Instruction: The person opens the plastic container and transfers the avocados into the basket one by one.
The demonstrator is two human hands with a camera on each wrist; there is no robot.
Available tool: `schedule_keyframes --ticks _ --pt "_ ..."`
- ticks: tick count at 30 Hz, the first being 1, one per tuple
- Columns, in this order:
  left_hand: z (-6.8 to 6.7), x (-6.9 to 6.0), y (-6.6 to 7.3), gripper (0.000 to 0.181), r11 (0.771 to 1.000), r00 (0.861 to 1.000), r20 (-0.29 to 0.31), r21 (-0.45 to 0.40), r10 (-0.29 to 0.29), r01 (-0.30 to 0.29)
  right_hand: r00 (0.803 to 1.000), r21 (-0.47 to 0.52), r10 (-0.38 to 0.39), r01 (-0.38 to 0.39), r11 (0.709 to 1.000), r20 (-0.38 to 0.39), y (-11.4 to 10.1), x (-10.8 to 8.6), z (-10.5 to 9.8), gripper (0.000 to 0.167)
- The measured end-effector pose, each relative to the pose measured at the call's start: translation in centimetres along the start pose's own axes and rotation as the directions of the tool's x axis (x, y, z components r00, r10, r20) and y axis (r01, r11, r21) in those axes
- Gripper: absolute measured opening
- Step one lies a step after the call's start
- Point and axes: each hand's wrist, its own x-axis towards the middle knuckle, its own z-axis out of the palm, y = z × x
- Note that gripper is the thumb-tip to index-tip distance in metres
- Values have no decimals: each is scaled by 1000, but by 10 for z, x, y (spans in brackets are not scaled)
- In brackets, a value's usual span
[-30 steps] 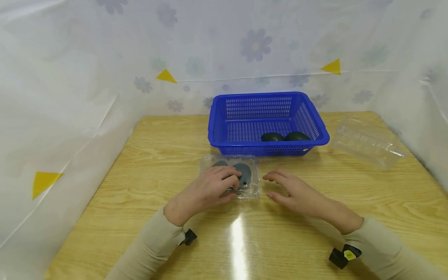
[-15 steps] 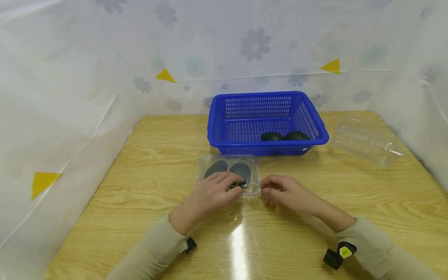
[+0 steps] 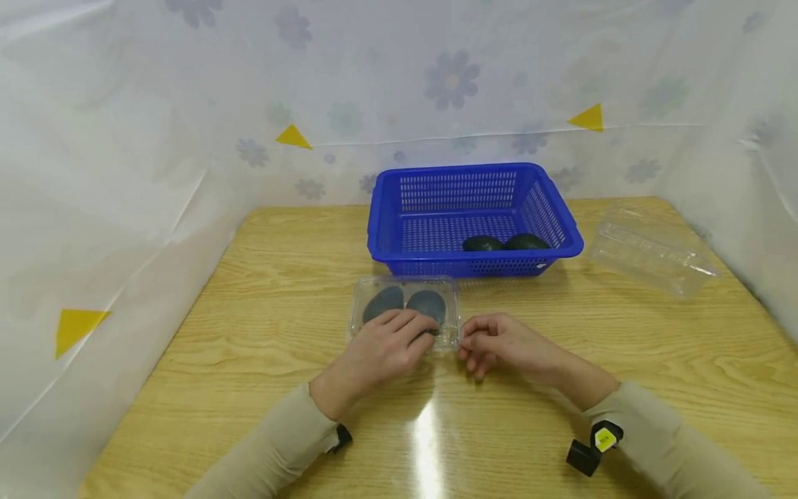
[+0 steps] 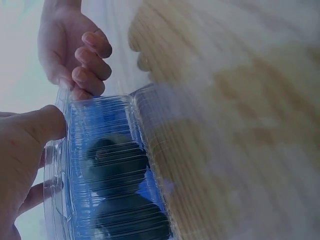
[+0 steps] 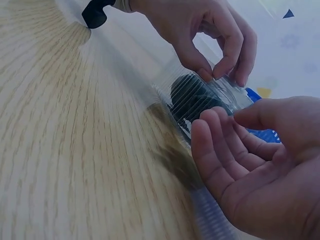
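A transparent plastic clamshell box (image 3: 453, 312) stands lidded on the table, with two dark avocados (image 3: 427, 305) visible inside it. My left hand (image 3: 386, 346) lies over the box's near side. Its thumb and index finger pinch the front rim, as the right wrist view shows. At the near right corner my right hand (image 3: 511, 346) pinches the edge of the box between thumb and index finger, its other fingers loosely curled below. In the left wrist view both avocados (image 4: 115, 162) show through the ribbed wall.
Behind the box is a blue plastic basket (image 3: 474, 255) with two dark avocados (image 3: 526, 242) in its right front corner. Another transparent clamshell (image 3: 651, 256) lies to the right of the basket. Patterned sheeting encloses the wooden table (image 3: 249, 333) at the back and sides.
My left hand has drawn back from the top of the box to its near rim, uncovering the avocados. My right hand has moved left and closed its thumb and index finger on the corner.
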Motion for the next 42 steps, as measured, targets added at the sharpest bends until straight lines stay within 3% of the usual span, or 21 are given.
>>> schedule_keyframes --ticks 5,11,17,27,32,37,42 --pt "2 1 0 29 1000 1000 -8 17 7 -7 999 116 4 -8 993 32 4 1 0 20" --pt "2 2 0 30 1000 1000 -4 20 19 -19 999 175 7 -15 984 47 7 1 -1 17" --pt "2 3 2 34 999 999 16 39 35 -36 999 126 -13 6 992 51 9 3 1 13" --pt "-1 0 1 9 999 999 -36 18 -33 34 1000 66 11 -12 998 12 3 4 7 15" --pt "-1 0 -1 10 998 998 -41 36 -48 49 1000 40 17 -17 999 -4 1 5 8 12" --pt "-3 2 0 19 997 1000 8 83 -11 11 1000 14 29 -29 999 -3 -1 6 10 12" --pt "-5 6 0 15 995 997 76 91 30 -37 999 7 45 -45 999 -4 -2 6 10 13"
